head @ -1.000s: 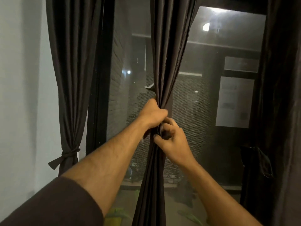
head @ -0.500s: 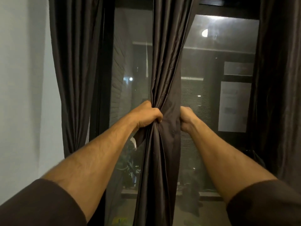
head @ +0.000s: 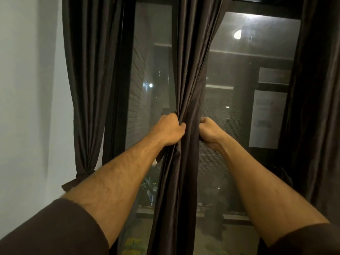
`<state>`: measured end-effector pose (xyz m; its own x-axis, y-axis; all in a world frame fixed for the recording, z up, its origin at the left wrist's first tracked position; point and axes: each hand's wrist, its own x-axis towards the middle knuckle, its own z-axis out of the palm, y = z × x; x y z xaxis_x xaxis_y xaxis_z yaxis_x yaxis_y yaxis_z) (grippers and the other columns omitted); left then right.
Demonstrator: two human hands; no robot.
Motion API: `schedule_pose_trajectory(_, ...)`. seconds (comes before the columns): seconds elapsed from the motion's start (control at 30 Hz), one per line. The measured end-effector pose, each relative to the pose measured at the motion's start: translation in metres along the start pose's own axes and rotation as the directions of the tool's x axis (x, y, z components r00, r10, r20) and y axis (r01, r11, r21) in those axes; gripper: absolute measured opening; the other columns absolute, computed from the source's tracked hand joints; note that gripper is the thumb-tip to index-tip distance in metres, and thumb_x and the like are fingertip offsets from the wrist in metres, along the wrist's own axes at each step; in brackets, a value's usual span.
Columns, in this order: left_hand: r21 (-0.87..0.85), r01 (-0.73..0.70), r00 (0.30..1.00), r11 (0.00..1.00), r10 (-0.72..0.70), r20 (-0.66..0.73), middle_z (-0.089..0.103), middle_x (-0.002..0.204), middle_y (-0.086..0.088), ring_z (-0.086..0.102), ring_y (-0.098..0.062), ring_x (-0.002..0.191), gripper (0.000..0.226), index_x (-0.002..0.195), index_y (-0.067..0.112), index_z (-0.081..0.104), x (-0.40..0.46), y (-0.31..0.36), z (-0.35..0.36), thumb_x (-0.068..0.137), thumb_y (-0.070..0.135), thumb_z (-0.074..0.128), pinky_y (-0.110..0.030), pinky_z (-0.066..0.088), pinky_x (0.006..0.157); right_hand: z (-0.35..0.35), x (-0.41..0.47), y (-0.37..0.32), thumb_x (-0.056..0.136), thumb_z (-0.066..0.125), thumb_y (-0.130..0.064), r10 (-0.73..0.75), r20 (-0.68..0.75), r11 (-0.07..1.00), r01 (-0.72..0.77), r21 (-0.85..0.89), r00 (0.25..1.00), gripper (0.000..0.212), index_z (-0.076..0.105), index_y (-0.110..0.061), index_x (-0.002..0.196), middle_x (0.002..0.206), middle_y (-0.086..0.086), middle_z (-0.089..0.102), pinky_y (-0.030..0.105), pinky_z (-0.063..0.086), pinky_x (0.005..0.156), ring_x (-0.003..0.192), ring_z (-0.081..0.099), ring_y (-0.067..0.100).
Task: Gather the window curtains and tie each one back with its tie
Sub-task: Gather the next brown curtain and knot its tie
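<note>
A dark brown middle curtain [head: 191, 74] hangs bunched in front of the window. My left hand [head: 168, 129] grips its left side at mid height. My right hand [head: 208, 130] grips its right edge, fingers curled behind the cloth. The left curtain [head: 86, 89] hangs gathered by the wall, bound low down with its tie [head: 81, 178]. A third dark curtain [head: 316, 107] hangs loose at the right edge. The middle curtain's tie is not visible.
The window glass [head: 150, 70] with its black frame [head: 119, 89] stands behind the curtains, showing reflections and a lamp. A pale wall [head: 27, 107] fills the left. A window sill [head: 233, 217] runs low across the view.
My right hand moved from below my left hand, at the curtain's front, round to its right edge. The view shifted slightly; both hands stay at the same height on the curtain.
</note>
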<state>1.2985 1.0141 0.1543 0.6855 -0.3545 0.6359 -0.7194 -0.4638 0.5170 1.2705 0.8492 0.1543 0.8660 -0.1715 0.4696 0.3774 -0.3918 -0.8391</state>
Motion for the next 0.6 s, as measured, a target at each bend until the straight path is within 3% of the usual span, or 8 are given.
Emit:
schedule_pose_trajectory(0.07,0.027,0.010,1.000,1.000,-0.010,-0.019,0.064,0.079,-0.005,0.063,-0.018,0.068,0.025,0.085,0.014,0.060,-0.001,-0.004,0.003,0.103,0.030,0.053,-0.031,0.051,0.060,0.002,-0.010,-0.004,0.096,0.067,-0.009,-0.062,-0.083,0.976,0.043,-0.213,0.995,0.014,0.075,0.001,0.091,0.068,0.006,0.074,0.031,0.054,0.049,0.058,0.066,0.021)
schedule_pose_trajectory(0.13,0.039,0.044,0.996,0.998,-0.040,-0.086,0.065,0.080,-0.004,0.064,-0.019,0.070,0.026,0.087,0.012,0.062,-0.004,-0.009,0.008,0.101,0.033,0.055,-0.034,0.055,0.062,0.004,-0.018,-0.004,0.094,0.072,-0.013,-0.152,-0.185,0.949,0.090,-0.303,0.971,0.008,0.072,-0.006,0.097,0.078,0.002,0.075,0.028,0.057,0.057,0.068,0.070,0.018)
schedule_pose_trajectory(0.2,-0.001,0.076,0.980,0.997,-0.075,-0.186,0.065,0.078,-0.001,0.063,-0.016,0.067,0.025,0.089,0.013,0.063,-0.007,-0.011,0.014,0.097,0.037,0.062,-0.030,0.050,0.054,0.006,-0.027,-0.004,0.092,0.074,-0.015,-0.209,-0.330,0.934,0.089,-0.345,0.920,0.016,0.062,-0.010,0.102,0.090,0.004,0.073,0.034,0.058,0.066,0.076,0.069,0.018)
schedule_pose_trajectory(0.27,-0.090,0.118,0.957,0.989,-0.138,-0.255,0.065,0.077,0.002,0.062,-0.011,0.064,0.025,0.089,0.015,0.064,-0.010,-0.010,0.020,0.092,0.040,0.069,-0.025,0.043,0.047,0.008,-0.038,-0.005,0.095,0.069,-0.012,-0.144,-0.407,0.986,0.097,-0.135,0.902,0.015,0.055,-0.011,0.096,0.085,0.007,0.068,0.032,0.053,0.055,0.061,0.065,0.014)
schedule_pose_trajectory(0.33,-0.179,0.177,0.933,0.968,-0.223,-0.281,0.068,0.078,0.002,0.064,-0.013,0.066,0.027,0.090,0.014,0.069,-0.011,-0.007,0.023,0.087,0.041,0.073,-0.025,0.044,0.050,0.014,-0.050,-0.006,0.099,0.064,-0.010,-0.008,-0.326,0.970,0.088,0.229,0.945,0.015,0.054,-0.012,0.088,0.073,0.009,0.065,0.030,0.055,0.049,0.053,0.067,0.013)
schedule_pose_trajectory(0.4,-0.265,0.238,0.910,0.935,-0.310,-0.276,0.072,0.080,-0.002,0.068,-0.019,0.070,0.030,0.089,0.012,0.073,-0.010,-0.005,0.022,0.082,0.041,0.075,-0.027,0.046,0.055,0.020,-0.061,-0.006,0.099,0.066,-0.011,0.035,-0.216,0.906,0.060,0.419,0.976,0.013,0.059,-0.010,0.088,0.070,0.008,0.069,0.035,0.064,0.063,0.067,0.075,0.020)
schedule_pose_trajectory(0.47,-0.351,0.249,0.910,0.903,-0.342,-0.235,0.074,0.078,-0.002,0.070,-0.018,0.070,0.029,0.088,0.013,0.074,-0.012,-0.006,0.019,0.079,0.041,0.078,-0.026,0.047,0.054,0.024,-0.067,-0.002,0.095,0.072,-0.012,-0.025,-0.213,0.930,0.101,0.353,0.977,0.010,0.067,-0.006,0.089,0.075,0.009,0.075,0.035,0.065,0.075,0.077,0.077,0.020)
schedule_pose_trajectory(0.6,-0.488,0.179,0.961,0.855,-0.257,-0.098,0.077,0.074,0.001,0.074,-0.016,0.072,0.028,0.087,0.017,0.077,-0.024,-0.008,0.009,0.080,0.044,0.075,-0.032,0.059,0.063,0.032,-0.074,0.000,0.093,0.075,-0.013,-0.166,-0.246,0.984,0.178,0.025,0.955,0.010,0.076,-0.002,0.094,0.084,0.009,0.080,0.029,0.061,0.078,0.081,0.077,0.016)
